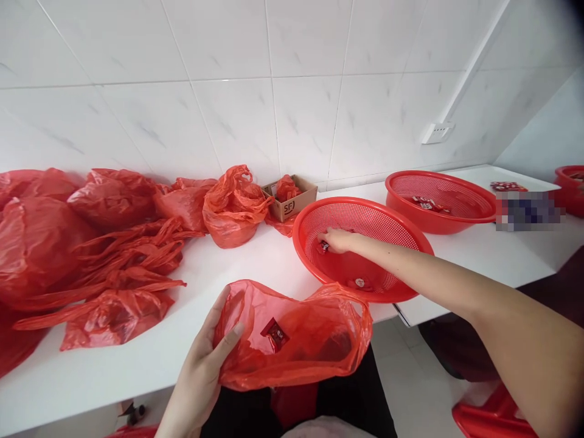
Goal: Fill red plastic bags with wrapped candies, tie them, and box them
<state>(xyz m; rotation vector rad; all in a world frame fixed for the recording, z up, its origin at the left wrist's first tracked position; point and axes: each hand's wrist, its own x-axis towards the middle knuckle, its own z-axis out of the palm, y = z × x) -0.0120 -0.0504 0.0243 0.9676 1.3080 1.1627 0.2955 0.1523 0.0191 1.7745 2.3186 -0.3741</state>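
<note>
My left hand grips the edge of a translucent red plastic bag, thumb inside and fingers outside, holding its mouth wide. Inside the bag lies one small dark red wrapped packet. My right hand reaches down into a red perforated plastic basket. At its bent fingertips is a small red-and-black wrapped packet, held in a pinch. Another red packet with a pale round mark lies in the basket near the front wall. The forearm hides part of the basket.
Several filled red bags crowd the left of the white table. A cardboard box stands by the wall. Farther right are a second red basket with packets and a blurred patch. A red stool is lower right.
</note>
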